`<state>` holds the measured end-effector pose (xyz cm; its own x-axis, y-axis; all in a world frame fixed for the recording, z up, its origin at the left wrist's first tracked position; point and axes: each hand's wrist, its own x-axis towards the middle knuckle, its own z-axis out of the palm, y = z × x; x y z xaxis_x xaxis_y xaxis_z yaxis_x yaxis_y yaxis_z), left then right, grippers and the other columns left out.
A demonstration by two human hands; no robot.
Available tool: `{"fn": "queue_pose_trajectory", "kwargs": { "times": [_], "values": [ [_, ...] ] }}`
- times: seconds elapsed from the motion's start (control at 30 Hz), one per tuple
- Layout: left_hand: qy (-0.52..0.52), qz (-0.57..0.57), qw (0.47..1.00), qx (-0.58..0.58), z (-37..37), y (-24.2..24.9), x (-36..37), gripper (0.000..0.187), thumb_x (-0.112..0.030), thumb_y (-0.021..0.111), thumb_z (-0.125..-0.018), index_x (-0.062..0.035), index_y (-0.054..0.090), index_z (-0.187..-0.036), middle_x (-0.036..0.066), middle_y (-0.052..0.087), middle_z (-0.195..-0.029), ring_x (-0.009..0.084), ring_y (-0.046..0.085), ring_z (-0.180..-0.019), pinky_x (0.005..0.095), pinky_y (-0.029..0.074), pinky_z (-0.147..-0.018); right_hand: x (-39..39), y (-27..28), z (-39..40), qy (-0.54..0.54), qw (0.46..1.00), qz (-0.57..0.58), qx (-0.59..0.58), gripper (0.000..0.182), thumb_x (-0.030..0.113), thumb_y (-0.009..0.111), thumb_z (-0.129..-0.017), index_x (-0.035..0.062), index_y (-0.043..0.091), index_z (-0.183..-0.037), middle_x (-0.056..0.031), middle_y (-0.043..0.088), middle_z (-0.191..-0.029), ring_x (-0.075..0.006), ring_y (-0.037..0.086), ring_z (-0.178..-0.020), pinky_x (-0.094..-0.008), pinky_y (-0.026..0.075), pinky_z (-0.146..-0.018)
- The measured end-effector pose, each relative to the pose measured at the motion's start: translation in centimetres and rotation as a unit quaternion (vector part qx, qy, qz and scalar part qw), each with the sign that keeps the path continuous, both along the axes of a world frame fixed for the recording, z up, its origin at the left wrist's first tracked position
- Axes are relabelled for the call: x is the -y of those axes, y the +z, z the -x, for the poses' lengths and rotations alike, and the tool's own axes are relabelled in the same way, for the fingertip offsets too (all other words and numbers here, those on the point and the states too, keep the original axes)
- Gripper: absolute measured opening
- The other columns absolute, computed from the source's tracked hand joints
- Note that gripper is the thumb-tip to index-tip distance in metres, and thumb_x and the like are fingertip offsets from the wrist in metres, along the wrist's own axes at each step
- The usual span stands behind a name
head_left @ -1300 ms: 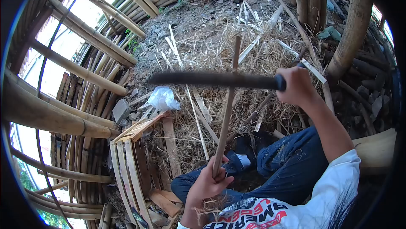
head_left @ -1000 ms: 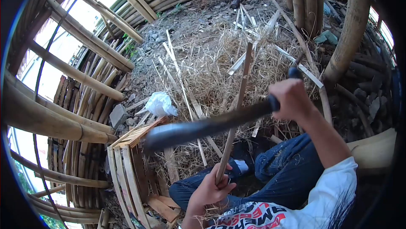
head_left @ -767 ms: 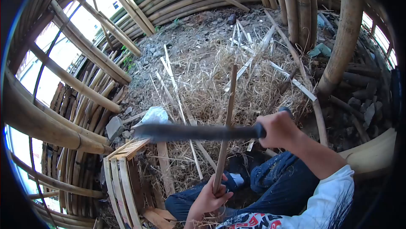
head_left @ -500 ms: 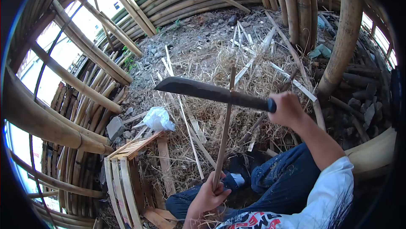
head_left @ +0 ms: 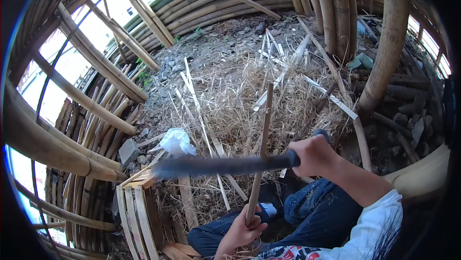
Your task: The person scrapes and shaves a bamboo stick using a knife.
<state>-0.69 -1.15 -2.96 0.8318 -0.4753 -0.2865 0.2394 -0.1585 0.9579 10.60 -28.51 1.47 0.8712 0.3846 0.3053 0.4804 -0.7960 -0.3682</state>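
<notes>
The left hand [head_left: 246, 229] is holding the lower end of the stick [head_left: 267, 116], with its fingers clenched around the wood. The stick is rising from that grip towards about 12 o'clock, leaning slightly to 1 o'clock, and its upper end is standing out against the shavings [head_left: 230, 116]. The right hand [head_left: 312, 157], at about 2 o'clock from the left, is gripping the machete [head_left: 216, 166], its fingers closed around the handle. The dark end of the handle is showing beyond the fist, at its 1 o'clock side. The blade is pointing to 9 o'clock, blurring along its length, and is crossing the stick in the view; whether it is touching the wood, one cannot tell. The blade's far end is overlapping the top of the crate [head_left: 139, 212] in the view, and the bag [head_left: 176, 141] is lying just above it. The block [head_left: 128, 152] is resting at 8 o'clock from the bag. The blue trousers [head_left: 331, 207] are showing below the right hand, bits of debris clinging to them.
</notes>
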Motion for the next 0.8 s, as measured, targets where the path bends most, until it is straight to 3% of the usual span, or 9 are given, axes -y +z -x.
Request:
{"fn": "queue_pose_trajectory", "kwargs": {
  "times": [0.07,0.2,0.27,0.37,0.43,0.53,0.63,0.77,0.8],
  "values": [
    [-0.003,0.001,1.000,-0.012,-0.1,0.5,-0.2,0.043,0.008,0.065,-0.084,-0.0071,0.040,-0.116,-0.006,0.026,-0.061,0.0043,0.025,-0.054,0.0221,0.022,-0.052,0.7,0.7,-1.8,0.043,0.994,0.051,0.090,0.019,0.017,0.073,-0.060,0.0101,0.060,-0.070,-0.0094,0.063,-0.064,-0.0261,0.066,-0.061,-0.0392,0.053,-0.062],
    [0.031,-0.030,0.999,0.008,-0.1,0.4,-1.6,0.043,0.009,0.066,-0.083,-0.0044,0.041,-0.115,-0.007,0.026,-0.060,0.0029,0.024,-0.055,0.0206,0.021,-0.052,4.4,-0.9,-5.4,-0.160,0.984,0.006,0.082,0.014,0.015,0.072,-0.063,0.0111,0.060,-0.070,-0.0087,0.062,-0.061,-0.0248,0.066,-0.059,-0.0381,0.052,-0.059],
    [0.008,-0.002,1.000,-0.017,-0.2,-0.1,-0.6,0.042,0.009,0.066,-0.083,-0.0046,0.041,-0.114,-0.007,0.026,-0.060,0.0031,0.024,-0.055,0.0208,0.021,-0.053,3.1,-1.4,-3.8,-0.137,0.989,0.020,0.046,0.016,0.016,0.072,-0.063,0.0116,0.060,-0.072,-0.0082,0.062,-0.062,-0.0253,0.065,-0.058,-0.0393,0.052,-0.059],
    [-0.010,0.014,1.000,-0.018,-0.3,-0.5,0.4,0.043,0.010,0.065,-0.082,-0.0051,0.041,-0.115,-0.007,0.025,-0.060,0.0031,0.024,-0.055,0.0211,0.020,-0.053,-0.1,-0.7,-1.1,-0.001,0.999,-0.021,0.034,0.018,0.018,0.073,-0.063,0.0111,0.059,-0.072,-0.0081,0.061,-0.062,-0.0259,0.065,-0.058,-0.0401,0.051,-0.060],
    [-0.024,0.005,1.000,-0.010,-0.3,-1.1,-0.1,0.045,0.010,0.066,-0.082,-0.0054,0.041,-0.116,-0.007,0.026,-0.060,0.0032,0.024,-0.054,0.0211,0.021,-0.053,-0.2,-0.1,-2.1,0.087,0.988,0.060,0.110,0.020,0.019,0.074,-0.062,0.0101,0.058,-0.071,-0.0081,0.062,-0.064,-0.0272,0.066,-0.060,-0.0412,0.052,-0.061],
    [0.016,0.006,1.000,-0.001,-0.1,-0.5,-1.7,0.045,0.010,0.066,-0.081,-0.0054,0.041,-0.116,-0.006,0.026,-0.060,0.0032,0.024,-0.054,0.0208,0.021,-0.053,2.9,-0.6,-5.1,-0.139,0.990,0.034,0.004,0.015,0.016,0.072,-0.065,0.0104,0.060,-0.072,-0.0109,0.066,-0.068,-0.0286,0.068,-0.065,-0.0418,0.053,-0.063],
    [0.029,-0.019,0.999,-0.019,0.3,-0.8,-0.8,0.045,0.010,0.066,-0.081,-0.0056,0.041,-0.115,-0.006,0.027,-0.062,0.0032,0.025,-0.055,0.0208,0.021,-0.053,3.8,-1.5,-4.7,-0.153,0.987,0.050,0.027,0.012,0.015,0.071,-0.067,0.0106,0.061,-0.073,-0.0117,0.065,-0.066,-0.0294,0.068,-0.065,-0.0410,0.054,-0.063],
    [-0.008,0.007,1.000,-0.029,-0.6,-1.3,-0.1,0.042,0.011,0.065,-0.081,-0.0052,0.042,-0.112,-0.006,0.026,-0.064,0.0036,0.025,-0.057,0.0214,0.021,-0.053,-0.3,-0.6,-0.9,-0.060,0.998,-0.003,-0.029,0.013,0.014,0.071,-0.067,0.0104,0.062,-0.076,-0.0111,0.064,-0.064,-0.0312,0.068,-0.067,-0.0411,0.054,-0.065],
    [-0.025,-0.013,1.000,-0.006,-0.6,-1.2,-0.2,0.042,0.011,0.065,-0.081,-0.0049,0.042,-0.111,-0.006,0.026,-0.064,0.0036,0.025,-0.057,0.0213,0.021,-0.053,-0.6,-0.1,-1.1,0.017,0.999,0.031,-0.002,0.013,0.014,0.070,-0.067,0.0097,0.062,-0.076,-0.0113,0.065,-0.065,-0.0312,0.068,-0.067,-0.0417,0.054,-0.066]
  ]
}}
